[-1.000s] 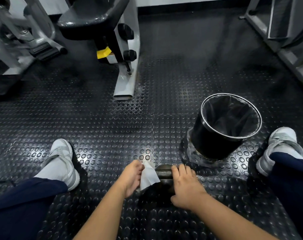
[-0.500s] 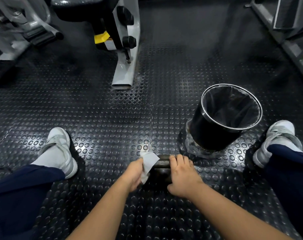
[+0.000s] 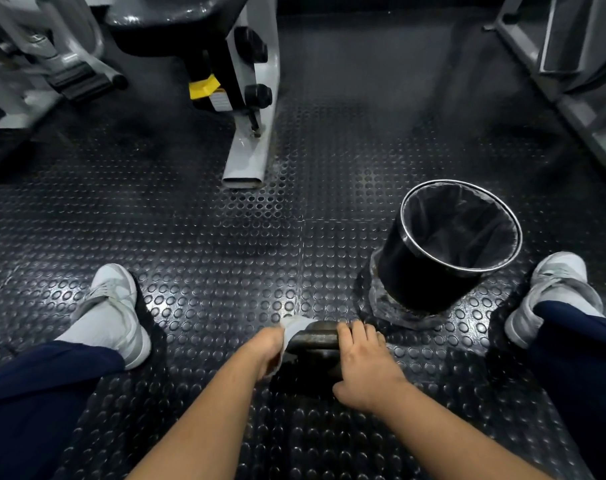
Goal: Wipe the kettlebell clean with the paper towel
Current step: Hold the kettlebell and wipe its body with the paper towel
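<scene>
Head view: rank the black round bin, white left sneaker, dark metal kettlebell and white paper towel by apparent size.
1. black round bin
2. white left sneaker
3. dark metal kettlebell, partly hidden, rank unsure
4. white paper towel, little showing

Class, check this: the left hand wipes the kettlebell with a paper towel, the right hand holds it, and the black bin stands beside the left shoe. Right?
Not quite: the head view shows the black bin beside the right shoe, not the left. The left hand presses the paper towel on the kettlebell; the right hand holds it.
</scene>
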